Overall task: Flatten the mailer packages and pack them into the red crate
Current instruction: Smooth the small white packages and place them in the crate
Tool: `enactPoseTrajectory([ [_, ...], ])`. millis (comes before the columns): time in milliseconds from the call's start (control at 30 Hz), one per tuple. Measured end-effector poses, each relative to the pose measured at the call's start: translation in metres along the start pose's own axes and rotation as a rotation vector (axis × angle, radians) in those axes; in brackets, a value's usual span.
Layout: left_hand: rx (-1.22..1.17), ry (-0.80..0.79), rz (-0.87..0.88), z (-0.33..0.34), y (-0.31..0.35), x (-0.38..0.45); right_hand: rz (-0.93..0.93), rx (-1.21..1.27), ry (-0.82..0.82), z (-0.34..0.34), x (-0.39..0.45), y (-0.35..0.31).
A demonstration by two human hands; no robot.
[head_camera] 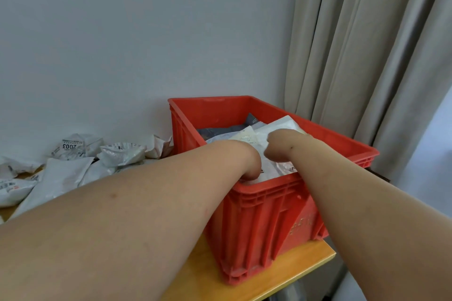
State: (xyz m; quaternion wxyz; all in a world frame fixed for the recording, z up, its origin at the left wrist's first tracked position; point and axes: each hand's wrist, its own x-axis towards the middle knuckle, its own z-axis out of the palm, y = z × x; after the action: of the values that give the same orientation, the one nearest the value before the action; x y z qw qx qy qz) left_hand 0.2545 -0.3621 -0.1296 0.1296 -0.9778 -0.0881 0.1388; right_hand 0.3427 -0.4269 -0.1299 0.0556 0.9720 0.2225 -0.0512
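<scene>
Our left hand [252,168] and right hand [274,146] reach down onto white mailers [271,129] inside the red crate [256,215]; we cannot tell either hand's grip.

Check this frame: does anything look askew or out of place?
The red crate sits at the table corner, its right end overhanging the edge. A white mailer leans up against its right wall, not flat. Crumpled mailers remain on the table.

Both my bare forearms reach forward, converging toward twelve o'clock. My left hand [252,166] bends down at the wrist, fingers tucked under and out of sight. My right hand [276,146] lies just beside it at two o'clock, thumb hanging down; its grip seems curled, though I cannot tell on what.
</scene>
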Motion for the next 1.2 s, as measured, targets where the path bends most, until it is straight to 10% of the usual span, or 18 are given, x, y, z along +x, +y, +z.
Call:
enactPoseTrajectory([
  [333, -0.497, 0.657, -0.252, 0.047, -0.109, -0.041, -0.383, 0.314, 0.383, -0.032, -0.055, -0.102],
  [700, -0.625, 0.198, -0.568, 0.217, -0.232, -0.116, -0.67, 0.207, 0.121, 0.05, -0.087, -0.254],
  [1200, -0.887, 0.252, -0.718, 0.326, -0.315, -0.114, -0.553, 0.554, -0.166, 0.151, -0.031, -0.411],
])
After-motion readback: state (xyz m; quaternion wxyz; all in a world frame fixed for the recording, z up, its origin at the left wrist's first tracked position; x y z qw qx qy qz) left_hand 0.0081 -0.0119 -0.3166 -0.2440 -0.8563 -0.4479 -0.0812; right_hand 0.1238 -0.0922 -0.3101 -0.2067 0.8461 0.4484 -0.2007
